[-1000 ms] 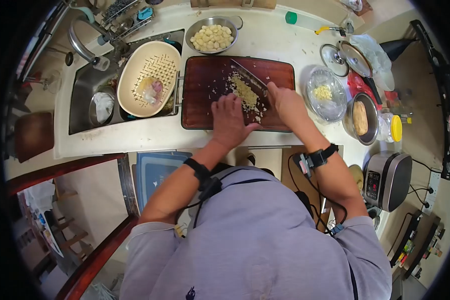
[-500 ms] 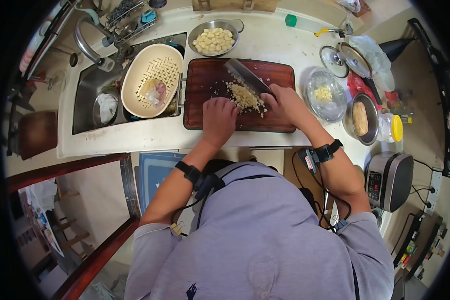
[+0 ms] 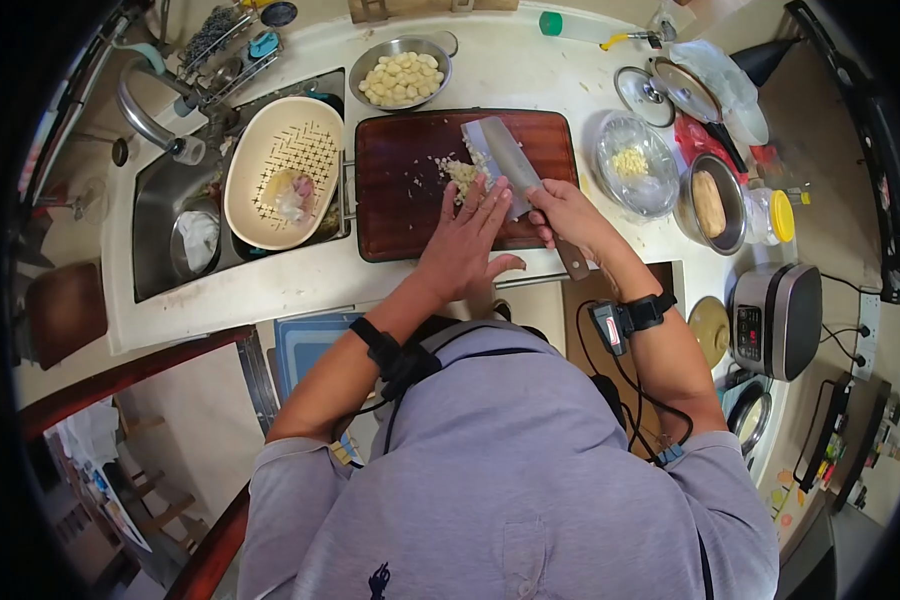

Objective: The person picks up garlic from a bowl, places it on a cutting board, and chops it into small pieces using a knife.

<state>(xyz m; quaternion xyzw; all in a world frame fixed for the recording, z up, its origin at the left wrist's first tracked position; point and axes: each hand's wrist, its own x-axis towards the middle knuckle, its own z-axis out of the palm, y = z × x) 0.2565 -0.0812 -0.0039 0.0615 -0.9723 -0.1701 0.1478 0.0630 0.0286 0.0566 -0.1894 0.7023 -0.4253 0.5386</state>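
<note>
My right hand [image 3: 570,220] is wrapped round the wooden handle of a cleaver [image 3: 510,155]. Its blade is turned with a broad side facing up, over the right half of a dark red cutting board [image 3: 395,190]. Beside the blade lies a heap of chopped garlic [image 3: 460,175], with small bits scattered to its left. My left hand [image 3: 462,235] is open, fingers spread, fingertips at the garlic and the blade's lower left edge. The blade and left fingers hide part of the heap.
A metal bowl of peeled garlic cloves [image 3: 402,80] stands behind the board. Left, a cream colander [image 3: 238,190] rests over the sink [image 3: 150,240]. To the right are a plastic-covered bowl [image 3: 610,190], a metal bowl with a pale root [image 3: 708,205] and a yellow-lidded jar [image 3: 780,217].
The cleaver has turned from an upright chopping angle to show its broad side, its handle now nearer me. My left hand has gone from curled to spread, moving toward the blade. The camera view shifted slightly.
</note>
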